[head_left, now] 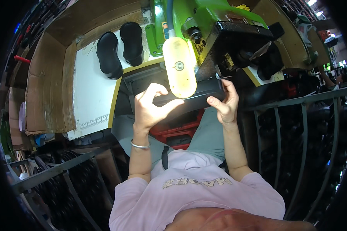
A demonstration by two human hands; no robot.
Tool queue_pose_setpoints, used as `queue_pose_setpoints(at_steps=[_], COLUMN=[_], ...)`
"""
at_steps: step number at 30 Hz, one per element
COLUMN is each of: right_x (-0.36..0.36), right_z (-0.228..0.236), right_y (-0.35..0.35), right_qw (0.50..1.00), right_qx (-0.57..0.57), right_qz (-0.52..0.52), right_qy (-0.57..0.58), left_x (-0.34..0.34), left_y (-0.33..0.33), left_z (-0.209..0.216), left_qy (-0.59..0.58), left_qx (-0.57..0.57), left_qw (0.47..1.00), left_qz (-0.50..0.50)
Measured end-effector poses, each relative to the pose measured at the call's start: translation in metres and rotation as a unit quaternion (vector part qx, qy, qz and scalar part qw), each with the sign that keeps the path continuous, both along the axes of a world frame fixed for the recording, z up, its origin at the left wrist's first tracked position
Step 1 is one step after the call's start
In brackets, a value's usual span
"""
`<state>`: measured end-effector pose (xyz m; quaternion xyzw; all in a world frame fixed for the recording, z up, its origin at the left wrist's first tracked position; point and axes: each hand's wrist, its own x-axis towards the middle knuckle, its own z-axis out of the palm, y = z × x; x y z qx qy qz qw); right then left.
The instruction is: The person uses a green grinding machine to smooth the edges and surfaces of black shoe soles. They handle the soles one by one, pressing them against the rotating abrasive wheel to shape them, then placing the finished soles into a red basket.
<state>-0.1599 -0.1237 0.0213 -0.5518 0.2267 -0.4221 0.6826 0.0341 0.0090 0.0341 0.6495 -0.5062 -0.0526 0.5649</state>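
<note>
A long, dark, smooth piece (208, 88) lies across the space between my hands, under the machine head; its exact kind is unclear. My left hand (152, 107) is at its left end, fingers curled and thumb stretched along the near edge. Around the right end curve the fingers of my right hand (227, 103), its thumb on the near side. A glowing oval lamp (179, 79) hangs in front and hides the middle of the piece. Beyond my left hand, two black shoes (108, 54) (131, 42) rest on the white tabletop (89, 90).
A green machine (216, 15) with a dark, greasy head (239, 38) stands ahead. Cardboard (52, 84) walls the table's left side. Metal racks with black items flank me, one rail (297, 101) at the right. A red container (177, 134) sits below, between my legs.
</note>
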Motion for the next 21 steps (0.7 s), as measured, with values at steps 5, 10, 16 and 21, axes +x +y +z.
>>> queue_pose_setpoints(at_steps=[5,10,16,21], right_x=[0.008,-0.001,-0.007,-0.001], right_z=[0.002,-0.001,0.0,0.001], right_y=[0.012,0.003,-0.008,0.003], right_qw=[0.998,1.0,1.0,0.999], right_qx=[0.053,-0.007,-0.006,0.045], right_qz=[0.03,0.025,-0.012,0.025], right_qy=[-0.004,-0.004,-0.017,-0.014], left_x=[0.007,-0.002,-0.007,0.004], left_y=[0.014,0.006,-0.009,-0.002], left_z=[-0.007,-0.013,0.005,0.002], left_qy=[0.023,-0.014,-0.064,0.011], left_qx=[0.04,-0.005,-0.011,0.006], left_qw=[0.999,1.0,0.998,1.0], left_qz=[0.011,0.024,0.002,-0.007])
